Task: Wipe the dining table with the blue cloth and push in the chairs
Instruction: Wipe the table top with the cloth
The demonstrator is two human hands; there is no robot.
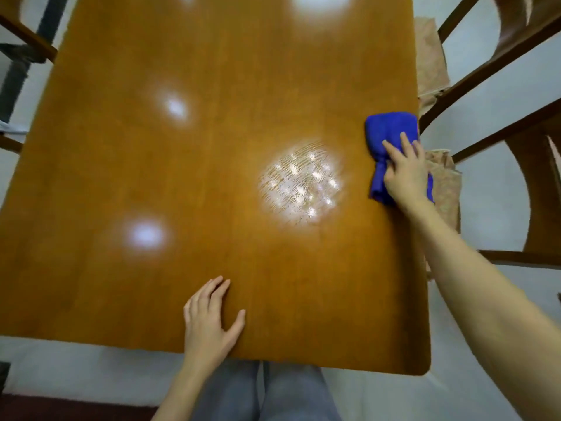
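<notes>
The glossy brown dining table [212,177] fills most of the view. The blue cloth [385,129], bunched up, lies at the table's right edge. My right hand [405,171] presses flat on the cloth with its fingers spread. Near the front edge, my left hand [209,317] rests palm down on the bare wood, fingers apart, holding nothing. A streaky bright patch [302,183] shows on the wood just left of the cloth.
Two wooden chairs with beige seat cushions stand on the right, a far chair [473,74] and a near chair [516,183], both pulled out from the table. Another chair's frame [27,38] shows at the far left. My legs [267,393] are at the front edge.
</notes>
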